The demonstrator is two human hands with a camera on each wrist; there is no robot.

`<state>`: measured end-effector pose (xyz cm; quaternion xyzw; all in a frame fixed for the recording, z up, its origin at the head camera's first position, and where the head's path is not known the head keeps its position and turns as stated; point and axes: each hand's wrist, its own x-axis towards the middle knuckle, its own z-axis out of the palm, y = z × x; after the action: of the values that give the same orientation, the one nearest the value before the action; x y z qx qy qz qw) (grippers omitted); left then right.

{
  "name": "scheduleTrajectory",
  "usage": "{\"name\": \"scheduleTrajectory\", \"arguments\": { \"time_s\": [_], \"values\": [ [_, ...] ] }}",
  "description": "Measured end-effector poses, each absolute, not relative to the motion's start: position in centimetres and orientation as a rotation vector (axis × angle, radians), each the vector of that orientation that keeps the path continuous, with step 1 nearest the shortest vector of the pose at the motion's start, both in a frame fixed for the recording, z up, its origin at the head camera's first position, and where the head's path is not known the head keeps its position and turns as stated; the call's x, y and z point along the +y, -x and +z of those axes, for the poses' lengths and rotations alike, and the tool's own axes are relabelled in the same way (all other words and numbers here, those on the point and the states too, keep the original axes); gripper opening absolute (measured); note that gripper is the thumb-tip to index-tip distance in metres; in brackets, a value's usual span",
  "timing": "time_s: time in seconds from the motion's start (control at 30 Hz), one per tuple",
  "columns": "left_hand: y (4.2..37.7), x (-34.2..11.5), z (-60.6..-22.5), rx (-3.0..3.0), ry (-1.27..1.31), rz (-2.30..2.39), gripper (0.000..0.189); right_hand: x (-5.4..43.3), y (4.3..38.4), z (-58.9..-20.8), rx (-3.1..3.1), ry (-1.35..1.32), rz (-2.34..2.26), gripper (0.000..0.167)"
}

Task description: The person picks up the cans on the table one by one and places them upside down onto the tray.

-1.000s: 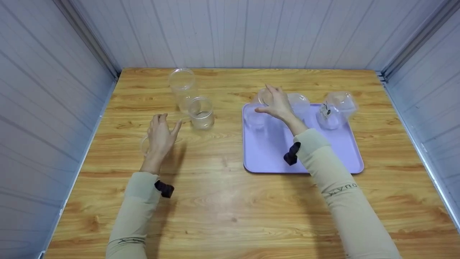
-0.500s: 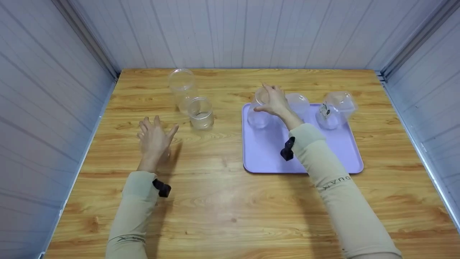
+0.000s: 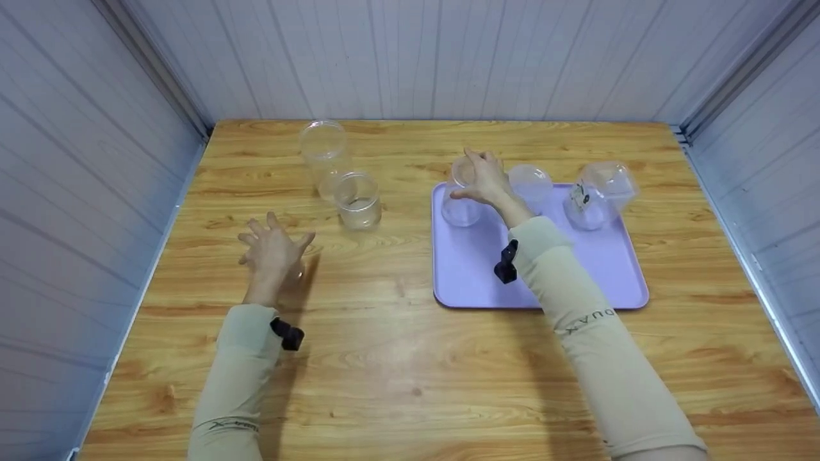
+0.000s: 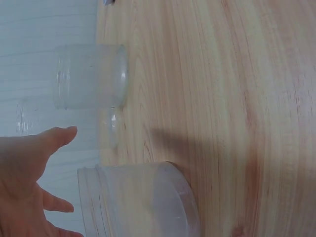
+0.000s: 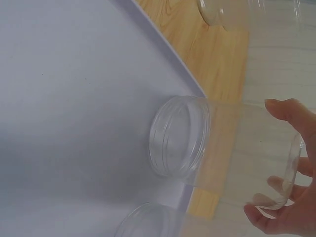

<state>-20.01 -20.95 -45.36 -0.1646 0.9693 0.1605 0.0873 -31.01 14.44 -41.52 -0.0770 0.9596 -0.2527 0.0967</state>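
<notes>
My right hand [image 3: 483, 182] grips the base end of a clear plastic jar [image 5: 237, 143] from above. This jar stands upside down at the back left corner of the lilac tray [image 3: 474, 282], its threaded rim right at the tray surface in the right wrist view. On the left, my left hand [image 3: 272, 256] is spread wide with straight fingers over another clear jar [image 4: 143, 202]. That one stands mouth up on the table; in the head view the hand hides most of it. The left fingers [image 4: 58, 203] are by its threaded mouth.
Two clear jars, a taller one [image 3: 323, 160] and a shorter one [image 3: 359, 202], stand at the back left of the wooden table [image 3: 384, 358]. On the tray are another clear jar [image 3: 532, 186] and a labelled clear one [image 3: 592, 208]. Panel walls [image 3: 410, 57] enclose the table's back and sides.
My left hand has shifted a little left and nearer, spreading its fingers. With the right hand on it, the tray jar has straightened up slightly while that hand moved a little left.
</notes>
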Motion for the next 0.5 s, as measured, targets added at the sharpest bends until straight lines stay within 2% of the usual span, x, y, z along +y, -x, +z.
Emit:
{"name": "scheduleTrajectory", "arguments": {
  "time_s": [0.23, 0.5],
  "values": [
    [19.98, -20.98, -45.02, 2.808, 0.563, 0.493, 0.098, 14.22, 31.06, -41.62, 2.838, 0.248, -0.743, 0.096],
    [19.59, -21.11, -44.55, 2.765, 0.515, 0.535, 0.094, 13.86, 31.2, -41.79, 2.84, 0.227, -0.73, 0.095]
  ]
}}
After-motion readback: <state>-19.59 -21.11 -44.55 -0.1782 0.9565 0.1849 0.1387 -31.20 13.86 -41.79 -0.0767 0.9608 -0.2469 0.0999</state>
